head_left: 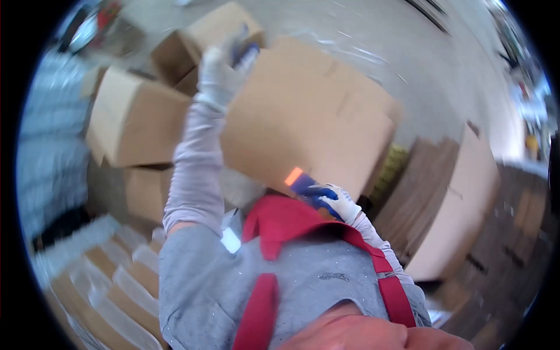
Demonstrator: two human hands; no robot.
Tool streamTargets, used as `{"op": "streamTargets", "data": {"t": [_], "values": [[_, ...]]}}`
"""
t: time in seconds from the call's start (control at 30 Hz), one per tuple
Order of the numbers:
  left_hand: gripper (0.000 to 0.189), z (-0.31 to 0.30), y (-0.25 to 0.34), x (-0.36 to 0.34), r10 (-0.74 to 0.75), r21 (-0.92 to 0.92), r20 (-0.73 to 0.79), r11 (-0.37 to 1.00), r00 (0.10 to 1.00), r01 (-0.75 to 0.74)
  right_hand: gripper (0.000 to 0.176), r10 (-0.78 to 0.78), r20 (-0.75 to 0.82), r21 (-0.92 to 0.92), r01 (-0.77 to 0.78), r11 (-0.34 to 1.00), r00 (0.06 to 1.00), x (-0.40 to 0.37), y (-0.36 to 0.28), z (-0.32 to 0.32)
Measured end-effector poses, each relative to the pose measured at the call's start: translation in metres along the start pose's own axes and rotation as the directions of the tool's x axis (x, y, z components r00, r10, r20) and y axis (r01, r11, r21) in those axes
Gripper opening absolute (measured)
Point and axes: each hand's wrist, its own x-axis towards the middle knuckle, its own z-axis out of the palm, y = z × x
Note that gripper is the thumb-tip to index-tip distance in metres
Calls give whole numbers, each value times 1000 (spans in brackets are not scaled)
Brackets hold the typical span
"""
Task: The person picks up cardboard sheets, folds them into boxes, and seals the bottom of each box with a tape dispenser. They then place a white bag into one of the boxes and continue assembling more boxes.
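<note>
My left hand (221,73), in a white glove with blue parts, reaches out to the upper left edge of a large closed cardboard box (309,111). Motion smears its fingers, so their pose and anything in them cannot be told. In front of my chest, my right hand (339,201), gloved alike, is closed around a dark blue tool with an orange end (297,179). That tool lies over the near edge of the large box; its exact kind is unclear.
Open cardboard boxes (146,119) stand left of the large box. Flattened brown cardboard (417,192) leans at the right beside a pale panel (458,204). Plastic-wrapped goods (55,128) fill the far left. Strips lie on the grey floor (431,87). A red apron (286,219) hangs before me.
</note>
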Motion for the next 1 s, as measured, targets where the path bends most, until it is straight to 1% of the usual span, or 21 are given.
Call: {"op": "streamTargets", "data": {"t": [0.03, 0.07, 0.13, 0.2, 0.27, 0.3, 0.33, 0.4, 0.53, 0.57, 0.63, 0.67, 0.7, 0.73, 0.77, 0.8, 0.83, 0.87, 0.9, 0.93, 1.0], "values": [[43, 65, -66, -34, -24, 161, 217, 987, 976, -11, 29, 145, -147, 80, -134, 988, 979, -24, 35, -1], [54, 134, -118, -76, -188, 191, 446, 975, 875, 112, 29, 272, -272, 170, -232, 958, 923, -44, 66, -2], [66, 193, -80, -91, -209, 443, 723, 871, 658, -210, 31, 468, -361, 454, -287, 844, 806, -99, 108, 14], [72, 258, -91, -92, -163, 435, 776, 837, 609, -330, 33, 612, -458, 545, -340, 766, 645, -136, 97, 23], [78, 316, -105, -84, -129, 430, 811, 793, 571, -432, 33, 615, -529, 494, -377, 784, 585, -159, 89, 28], [81, 334, -112, -72, -234, 437, 865, 785, 444, -439, 33, 596, -572, 410, -433, 803, 564, -171, 102, 35], [85, 350, -116, -65, -336, 442, 893, 774, 299, -453, 32, 644, -547, 535, -369, 760, 534, -181, 110, 44], [86, 362, -120, -73, -362, 453, 890, 778, 278, -436, 29, 687, -572, 643, -274, 715, 448, -192, 120, 60], [75, 336, -126, -65, -358, 466, 877, 794, 319, -391, 29, 663, -558, 601, -307, 738, 499, -200, 131, 52], [67, 326, -123, -46, -365, 451, 887, 816, 282, -362, 28, 672, -564, 706, -141, 694, 480, -197, 127, 43], [53, 279, -89, -3, -403, 458, 887, 831, 224, -317, 30, 533, -694, 549, -124, 827, 483, -194, 118, 7], [54, 263, -89, 5, -368, 405, 914, 858, 171, -316, 29, 177, -821, 170, -64, 983, 543, -193, 116, -14], [54, 241, -83, 12, -218, 274, 950, 924, 222, -267, 27, 157, -789, 108, -117, 987, 595, -191, 98, -49], [54, 202, -34, 32, -273, 298, 951, 933, 143, -202, 32, 213, -833, 254, 12, 967, 510, -187, 88, -75], [52, 170, 2, 42, -244, 275, 959, 928, 146, -252, 34, 159, -852, 162, -39, 986, 499, -200, 99, -108], [51, 143, 39, 46, -198, 232, 970, 924, 138, -302, 35, -8, -884, 77, 162, 984, 468, -166, 6, -113], [46, 109, 70, 52, -143, 195, 975, 918, 169, -347, 39, 145, -845, 270, 177, 946, 515, -179, 58, -175], [41, 71, 110, 53, -79, 156, 976, 903, 201, -400, 40, -129, -837, -21, 205, 979, 531, -177, -15, -177], [41, 42, 149, 53, -96, 190, 966, 895, 241, -403, 40, -188, -804, -68, 227, 972, 564, -181, -33, -197], [36, 15, 184, 52, -47, 187, 962, 830, 268, -526, 39, -218, -819, -15, 360, 933, 531, -172, -56, -201], [31, -5, 213, 31, -3, 211, 951, 737, 309, -643, 36, -336, -731, -308, 151, 939, 595, -177, -54, -238]]}}
